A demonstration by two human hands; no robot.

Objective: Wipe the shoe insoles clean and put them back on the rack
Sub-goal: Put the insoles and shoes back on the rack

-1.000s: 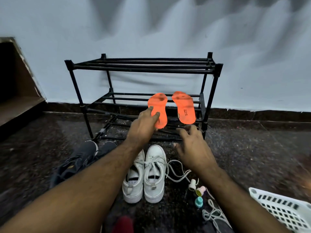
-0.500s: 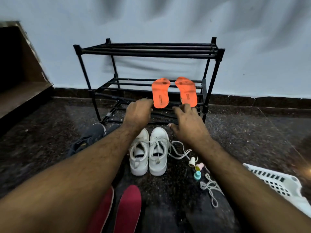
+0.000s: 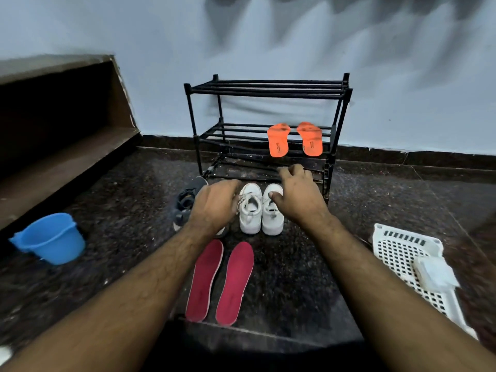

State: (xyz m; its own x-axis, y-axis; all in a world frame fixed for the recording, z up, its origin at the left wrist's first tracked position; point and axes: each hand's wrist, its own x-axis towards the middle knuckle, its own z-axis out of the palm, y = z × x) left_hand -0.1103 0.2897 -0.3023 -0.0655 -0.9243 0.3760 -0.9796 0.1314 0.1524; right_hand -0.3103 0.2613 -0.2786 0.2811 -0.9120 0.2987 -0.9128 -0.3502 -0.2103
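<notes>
Both hands have come back off the rack since a second ago, when the left was on an orange insole, and the view has pulled away enough to bring a new pair into sight. Nearest me, two flat dark-red foam insoles (image 3: 220, 281) lie side by side on the dark speckled stone floor (image 3: 120, 210), long axes running away from me, heels toward me, toes toward the shoes. Next out, my left hand (image 3: 214, 204) hangs palm-down with fingers loosely curled and holding nothing, over the edge of the white lace-up sneakers (image 3: 260, 210); my right hand (image 3: 299, 196) hovers beside it, fingers spread and relaxed, also empty. So the red pair sits behind the fingertips, toward my body, beneath and between the forearms, and I judge the left hand slightly nearer the left-lying insole. Reaching them means drawing the hands back and down, not forward. A dark sports shoe (image 3: 185, 205) peeks out left of that hand. Farthest off, the black tube shoe rack (image 3: 268, 88) stands against the wall with two bright orange insoles (image 3: 294, 139) laid across its middle shelf, which looks to me like one pair done and the red pair waiting.
</notes>
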